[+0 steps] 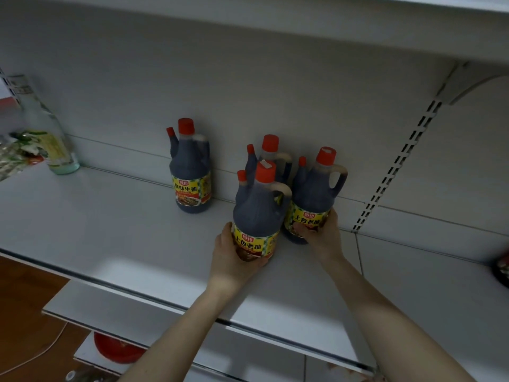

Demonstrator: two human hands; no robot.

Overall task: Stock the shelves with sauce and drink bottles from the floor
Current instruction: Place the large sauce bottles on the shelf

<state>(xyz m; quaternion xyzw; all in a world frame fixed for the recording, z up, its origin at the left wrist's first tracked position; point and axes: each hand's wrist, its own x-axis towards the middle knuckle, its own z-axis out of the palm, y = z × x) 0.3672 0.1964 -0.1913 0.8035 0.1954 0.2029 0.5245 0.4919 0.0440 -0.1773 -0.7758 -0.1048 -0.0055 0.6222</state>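
Observation:
Several dark soy sauce bottles with red caps and yellow labels stand on the white shelf. My left hand grips the base of the nearest sauce bottle, which stands upright on the shelf. My right hand holds the lower part of the right sauce bottle against the back panel. A third bottle stands behind them, mostly hidden. A lone sauce bottle stands apart to the left.
A clear bottle with a yellow-green label and some packets sit at the shelf's far left. A dark item shows at the right edge. Lower shelves, a red lid and wooden floor lie below.

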